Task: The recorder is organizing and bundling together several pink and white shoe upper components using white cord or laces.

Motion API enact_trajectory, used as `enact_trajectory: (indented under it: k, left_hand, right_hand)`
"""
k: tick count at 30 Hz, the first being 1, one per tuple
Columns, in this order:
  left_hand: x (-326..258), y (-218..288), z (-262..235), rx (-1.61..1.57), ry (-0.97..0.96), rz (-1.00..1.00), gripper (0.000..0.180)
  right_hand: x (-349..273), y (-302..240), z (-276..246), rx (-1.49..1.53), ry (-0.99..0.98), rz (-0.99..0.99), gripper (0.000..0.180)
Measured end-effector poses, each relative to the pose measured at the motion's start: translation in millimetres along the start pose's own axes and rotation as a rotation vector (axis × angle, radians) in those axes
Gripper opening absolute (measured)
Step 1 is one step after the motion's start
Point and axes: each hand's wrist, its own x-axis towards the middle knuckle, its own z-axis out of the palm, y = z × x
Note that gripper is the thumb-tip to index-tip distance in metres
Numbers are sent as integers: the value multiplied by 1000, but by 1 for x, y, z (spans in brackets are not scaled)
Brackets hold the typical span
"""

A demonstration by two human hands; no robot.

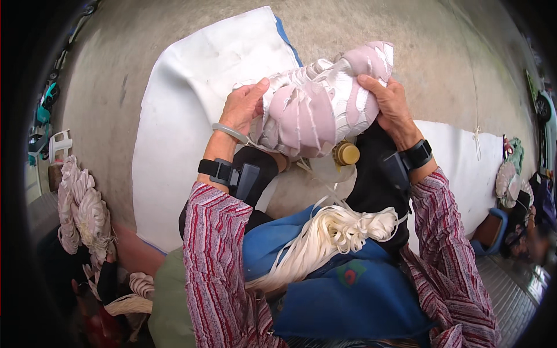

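A thick bundle of pink and white fabric pieces [304,113], stacked in overlapping layers, is held above my knees. My left hand [243,107] grips its left end, with the thumb up along the side. At the right end my right hand [390,103] is closed on it, thumb on top and the other fingers largely hidden behind. Just below the bundle shows the yellow cap [346,153] of a bottle between my legs. A hank of flat cream strips [342,232] lies across the blue apron [354,298] on my lap, with loose ends trailing upward.
White sheeting [180,98] covers part of the concrete floor [406,23] in front, with more sheeting [458,162] at right. Piled pale bundles [84,211] and a white plastic stool [60,145] are at left. A person sits at far right beside a blue chair [490,232].
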Motion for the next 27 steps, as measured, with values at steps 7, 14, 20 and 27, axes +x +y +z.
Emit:
enact_trajectory:
  k: [7,14,20,27]
  left_hand:
    - [9,-33,-31,-57,114,0,33]
    - [32,-91,-73,439,337,46,38]
    - [26,-92,-50,189,184,-179,54]
    - [-2,-53,-32,-38,314,-241,54]
  right_hand:
    - [1,1,4,-40,-27,20,37]
    - [-15,-12,39,-403,-78,-178,35]
    - [-26,-15,41,-539,-112,-231,33]
    - [-63,-4,45,-800,-303,-253,79]
